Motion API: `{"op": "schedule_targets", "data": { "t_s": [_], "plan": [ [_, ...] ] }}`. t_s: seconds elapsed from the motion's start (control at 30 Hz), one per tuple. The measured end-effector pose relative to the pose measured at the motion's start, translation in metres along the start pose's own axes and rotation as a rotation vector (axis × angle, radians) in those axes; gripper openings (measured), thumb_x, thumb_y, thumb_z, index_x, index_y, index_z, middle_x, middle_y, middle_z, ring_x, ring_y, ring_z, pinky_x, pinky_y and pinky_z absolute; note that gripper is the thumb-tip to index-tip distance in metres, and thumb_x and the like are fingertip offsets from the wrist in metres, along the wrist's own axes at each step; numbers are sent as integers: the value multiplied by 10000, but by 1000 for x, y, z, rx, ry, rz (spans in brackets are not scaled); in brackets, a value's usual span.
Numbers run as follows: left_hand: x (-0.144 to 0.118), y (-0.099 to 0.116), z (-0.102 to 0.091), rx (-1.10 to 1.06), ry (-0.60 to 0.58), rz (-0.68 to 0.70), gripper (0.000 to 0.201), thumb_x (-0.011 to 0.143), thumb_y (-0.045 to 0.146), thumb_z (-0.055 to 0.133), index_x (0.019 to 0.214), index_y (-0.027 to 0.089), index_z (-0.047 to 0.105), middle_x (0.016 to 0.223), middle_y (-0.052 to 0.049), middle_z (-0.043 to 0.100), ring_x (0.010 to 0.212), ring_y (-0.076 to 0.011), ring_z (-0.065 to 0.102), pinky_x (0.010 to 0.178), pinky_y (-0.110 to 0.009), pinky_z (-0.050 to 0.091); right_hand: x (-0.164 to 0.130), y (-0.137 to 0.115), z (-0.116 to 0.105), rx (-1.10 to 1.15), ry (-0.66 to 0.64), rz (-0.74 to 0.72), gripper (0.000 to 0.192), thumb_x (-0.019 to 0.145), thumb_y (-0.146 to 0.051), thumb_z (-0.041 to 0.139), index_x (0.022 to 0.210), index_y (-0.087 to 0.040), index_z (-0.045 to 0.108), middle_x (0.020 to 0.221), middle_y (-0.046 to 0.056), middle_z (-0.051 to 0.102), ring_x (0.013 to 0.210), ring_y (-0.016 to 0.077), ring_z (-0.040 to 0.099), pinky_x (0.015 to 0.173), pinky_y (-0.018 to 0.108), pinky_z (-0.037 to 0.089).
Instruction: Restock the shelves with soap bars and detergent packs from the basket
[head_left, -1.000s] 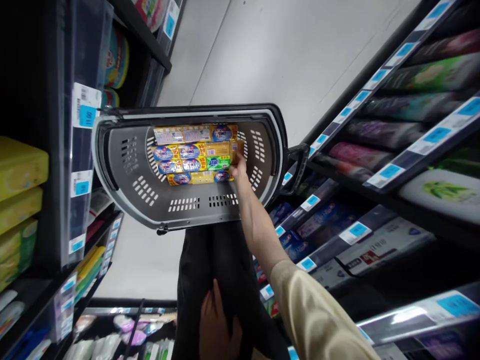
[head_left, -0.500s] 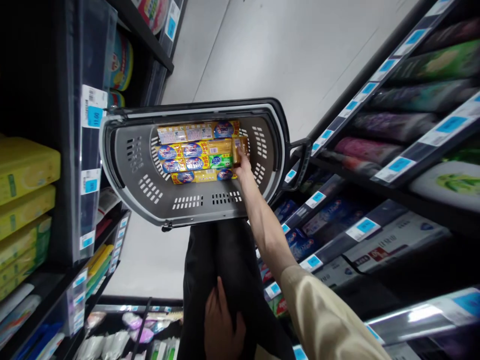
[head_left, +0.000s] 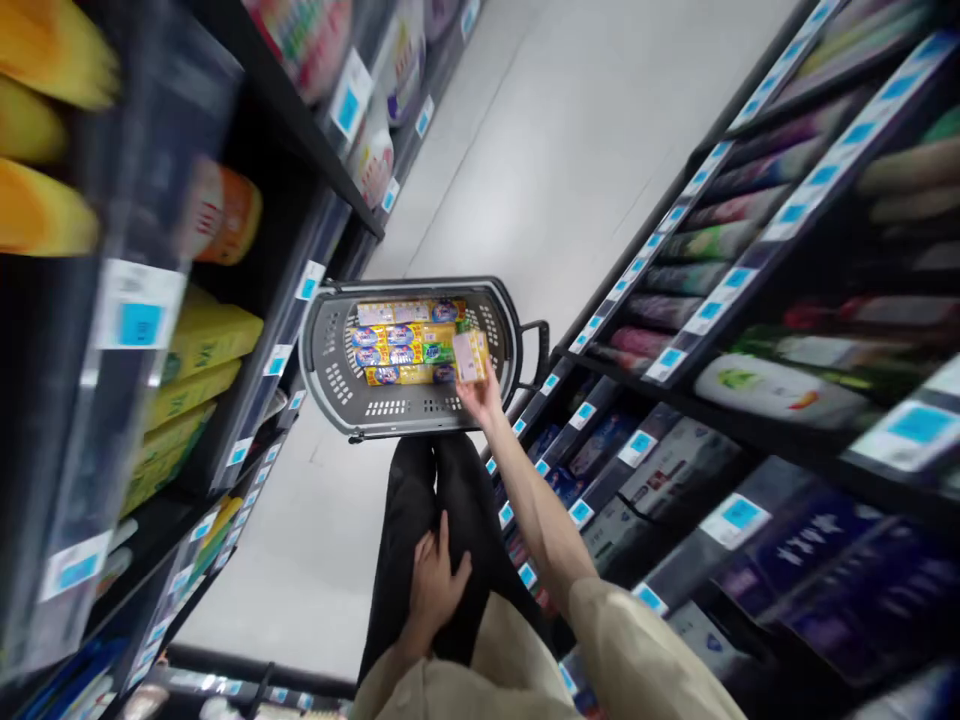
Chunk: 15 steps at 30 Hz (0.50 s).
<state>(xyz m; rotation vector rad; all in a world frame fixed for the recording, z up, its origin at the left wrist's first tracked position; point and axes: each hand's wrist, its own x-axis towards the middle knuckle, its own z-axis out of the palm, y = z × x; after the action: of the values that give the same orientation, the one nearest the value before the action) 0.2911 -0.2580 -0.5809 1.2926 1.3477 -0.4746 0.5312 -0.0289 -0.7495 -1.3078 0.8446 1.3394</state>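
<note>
A grey shopping basket (head_left: 405, 424) with slotted walls sits on the floor before my knees. Several yellow soap packs (head_left: 400, 335) lie in rows on its bottom, many marked OMO, with one green pack (head_left: 437, 353) among them. My right hand (head_left: 481, 398) grips a yellow soap pack (head_left: 471, 358) with a pale label turned up, above the basket's right end. It hides part of the packs beneath. My left hand (head_left: 439, 578) rests on my dark trousers, fingers stretched out and holding nothing.
Shelves with price tags rise close on both sides. Yellow packages (head_left: 199, 350) fill the left shelf (head_left: 247, 440); bottles and pouches (head_left: 780, 390) line the right one. The basket's black handle (head_left: 537, 355) sticks out toward the right shelf. Pale floor (head_left: 570, 130) runs ahead.
My right hand has raised the soap pack from the basket's right end and turned its pale label up. My view has drawn back, so the basket looks smaller. My left hand stays on my leg.
</note>
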Motion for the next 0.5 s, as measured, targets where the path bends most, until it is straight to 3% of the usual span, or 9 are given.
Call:
{"op": "schedule_targets", "data": {
  "t_s": [0.13,0.17,0.23,0.3,0.37,0.5],
  "plan": [
    [-10,25,-17,-488,-115,-320,843,827,594,603,1512,104,569,1591,-224,525,1580,-394,360,1358,-525,116,-174,-1,-4,-78,-232,112,304,882,-492,792,1023,-234,717,914,36,796,773,193,777,709,319,680],
    [-16,33,-24,-602,-107,-363,814,803,625,611,1445,125,634,1578,-219,541,1582,-391,363,1359,-490,135,-211,4,-13,-116,-284,142,315,848,-500,820,1015,-247,733,922,46,801,793,212,791,722,329,682],
    [-26,48,-39,-792,-68,-393,718,802,716,571,1261,192,746,1482,-210,630,1483,-405,511,1302,-468,307,-264,19,-39,-209,-342,182,354,746,-515,883,972,-273,757,975,86,809,858,263,808,757,368,684],
    [-38,59,-57,-963,-35,-398,725,831,816,466,1121,228,777,1345,-209,706,1244,-438,692,1155,-538,481,-295,36,-63,-419,-331,169,364,683,-593,877,873,-309,753,1060,128,803,981,357,800,848,490,679],
    [-51,66,-74,-1157,5,-404,791,869,854,369,1110,209,759,1257,-219,728,1092,-429,749,1043,-579,552,-315,54,-80,-616,-299,171,421,646,-708,828,865,-357,754,1104,114,802,1066,397,780,937,545,646],
    [-83,68,-103,-1520,132,-376,719,984,725,311,1267,165,661,1310,-224,697,1242,-374,685,981,-540,592,-348,75,-91,-809,-318,209,552,471,-815,813,771,-356,747,848,120,793,959,484,782,948,631,610]
  ]
}}
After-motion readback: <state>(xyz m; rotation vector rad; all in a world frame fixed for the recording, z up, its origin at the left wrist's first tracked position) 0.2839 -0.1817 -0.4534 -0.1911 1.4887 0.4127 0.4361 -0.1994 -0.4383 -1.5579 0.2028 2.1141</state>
